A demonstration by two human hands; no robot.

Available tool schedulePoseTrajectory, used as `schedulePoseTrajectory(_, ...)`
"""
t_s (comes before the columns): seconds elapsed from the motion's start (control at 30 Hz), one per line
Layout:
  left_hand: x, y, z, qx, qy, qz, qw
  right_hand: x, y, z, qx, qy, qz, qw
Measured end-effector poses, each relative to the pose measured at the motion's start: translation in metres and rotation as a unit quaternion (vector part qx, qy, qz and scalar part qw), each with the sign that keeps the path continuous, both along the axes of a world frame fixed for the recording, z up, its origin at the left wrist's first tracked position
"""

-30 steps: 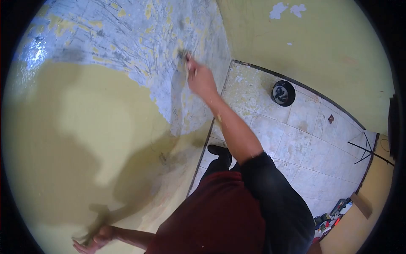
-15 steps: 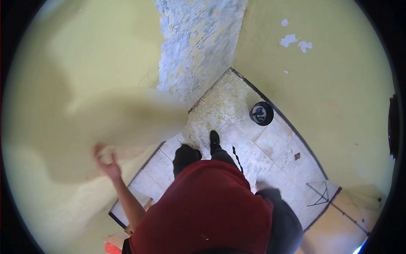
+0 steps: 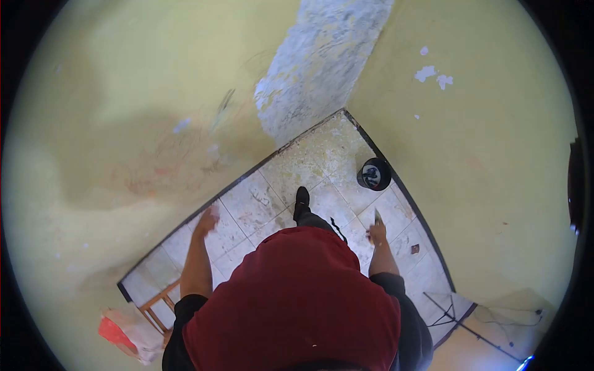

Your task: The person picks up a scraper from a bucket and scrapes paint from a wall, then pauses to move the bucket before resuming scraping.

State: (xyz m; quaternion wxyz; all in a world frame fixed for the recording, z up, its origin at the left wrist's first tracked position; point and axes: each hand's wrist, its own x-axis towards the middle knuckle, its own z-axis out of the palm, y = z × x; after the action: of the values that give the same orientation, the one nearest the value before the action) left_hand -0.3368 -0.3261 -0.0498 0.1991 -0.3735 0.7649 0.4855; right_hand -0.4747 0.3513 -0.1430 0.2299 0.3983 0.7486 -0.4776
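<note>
My left hand (image 3: 208,220) is low on the left, over the floor tiles near the wall's base; its fingers are smeared by motion. On the right, my right hand (image 3: 376,234) is closed around a small, slim tool (image 3: 377,216) whose greenish tip points away from me; its kind is too small to tell. Ahead, the yellow wall (image 3: 167,80) has a long whitish patch (image 3: 322,59) with its paint stripped, running down to the corner. Beyond my right hand a black bucket (image 3: 385,175) stands on the floor, with something dark and pale inside.
Yellow flakes and dust (image 3: 322,145) lie in the floor corner. A small reddish-brown piece (image 3: 415,249) is on the tiles. At lower left are a wooden frame (image 3: 151,309) and a red-and-white bag (image 3: 127,337). A thin black stand (image 3: 461,323) is at lower right.
The large pale blurred shape before the left wall is gone from view. My left hand has moved right, nearer the floor area. My right hand has come forward, showing the tool.
</note>
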Motion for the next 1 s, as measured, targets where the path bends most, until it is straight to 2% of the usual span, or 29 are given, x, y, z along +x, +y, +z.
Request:
schedulePoseTrajectory(0.03,-0.02,-0.011,-0.017,-0.079,0.155,-0.087,0.981,-0.027,-0.006,0.016,0.019,0.01,0.063,0.998)
schedulePoseTrajectory(0.07,-0.043,0.017,0.06,0.053,0.207,-0.023,0.977,-0.05,-0.011,0.027,0.038,0.019,0.127,0.991)
schedulePoseTrajectory(0.1,-0.048,0.038,0.115,0.167,0.307,0.03,0.936,-0.065,-0.021,0.059,0.069,0.04,0.184,0.98)
schedulePoseTrajectory(0.13,-0.045,0.06,0.178,0.167,0.385,-0.003,0.908,-0.078,-0.017,0.062,0.066,0.094,0.212,0.971)
schedulePoseTrajectory(0.2,-0.016,0.092,0.276,0.321,0.519,-0.064,0.79,-0.076,-0.031,0.112,0.103,0.158,0.243,0.951)
schedulePoseTrajectory(0.27,0.019,0.125,0.363,0.385,0.611,-0.161,0.672,-0.065,-0.026,0.121,0.11,0.162,0.279,0.94)
schedulePoseTrajectory(0.3,0.03,0.154,0.394,0.433,0.676,-0.175,0.571,-0.054,-0.017,0.117,0.078,0.152,0.262,0.95)
schedulePoseTrajectory(0.33,0.042,0.171,0.418,0.415,0.721,-0.194,0.52,-0.039,-0.011,0.112,0.044,0.14,0.243,0.959)
schedulePoseTrajectory(0.37,0.05,0.188,0.43,0.4,0.723,-0.173,0.536,-0.017,-0.011,0.121,0.083,0.08,0.278,0.953)
schedulePoseTrajectory(0.4,0.053,0.205,0.438,0.375,0.766,-0.189,0.487,-0.009,0.045,0.056,0.062,0.05,0.272,0.959)
schedulePoseTrajectory(0.43,0.063,0.211,0.443,0.35,0.803,-0.21,0.435,0.012,0.063,0.045,0.098,0.01,0.293,0.951)
schedulePoseTrajectory(0.47,0.07,0.214,0.447,0.342,0.802,-0.203,0.446,0.036,0.092,0.019,0.1,-0.004,0.253,0.962)
schedulePoseTrajectory(0.5,0.075,0.216,0.451,0.285,0.802,-0.205,0.483,0.065,0.092,0.035,0.115,-0.048,0.242,0.962)
schedulePoseTrajectory(0.53,0.08,0.217,0.454,0.234,0.798,-0.207,0.515,0.091,0.113,0.028,0.119,-0.076,0.238,0.961)
schedulePoseTrajectory(0.57,0.084,0.217,0.456,0.187,0.792,-0.211,0.542,0.113,0.133,0.021,0.125,-0.101,0.229,0.96)
schedulePoseTrajectory(0.67,0.094,0.218,0.463,0.047,0.758,-0.225,0.61,0.169,0.15,0.049,0.15,-0.17,0.199,0.953)
schedulePoseTrajectory(0.8,0.104,0.219,0.471,-0.166,0.665,-0.243,0.686,0.202,0.208,0.035,0.124,-0.163,0.12,0.971)
schedulePoseTrajectory(0.83,0.105,0.218,0.473,-0.216,0.638,-0.249,0.696,0.207,0.201,0.05,0.124,-0.169,0.111,0.971)
schedulePoseTrajectory(0.9,0.104,0.217,0.473,-0.317,0.585,-0.264,0.699,0.191,0.167,0.09,0.202,-0.135,0.122,0.962)
schedulePoseTrajectory(0.93,0.088,0.202,0.447,-0.211,0.649,-0.254,0.685,0.179,0.151,0.109,0.2,-0.129,0.134,0.962)
schedulePoseTrajectory(0.97,0.074,0.185,0.403,-0.099,0.704,-0.241,0.661,0.178,0.153,0.102,0.167,-0.104,0.106,0.975)
schedulePoseTrajectory(1.0,0.072,0.18,0.366,0.008,0.662,-0.145,0.735,0.171,0.151,0.103,0.156,-0.09,0.104,0.978)
